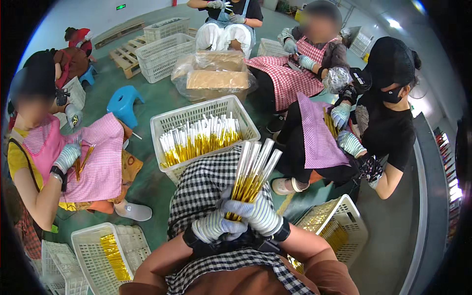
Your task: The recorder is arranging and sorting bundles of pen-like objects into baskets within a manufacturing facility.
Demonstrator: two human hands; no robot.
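Gold sticks [253,172], lower ends hidden inside hands [241,219].

A white basket [162,123] of gold-and-white sticks stands on the green floor [157,98]. Beyond it sits a plastic-wrapped cardboard box [216,78], with a blue stool [123,103] to its left and empty white crates [164,56] near wooden pallets [125,56].

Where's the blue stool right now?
In the head view, the blue stool stands on the green floor at upper left, between a person in a pink apron and the white basket of gold sticks.
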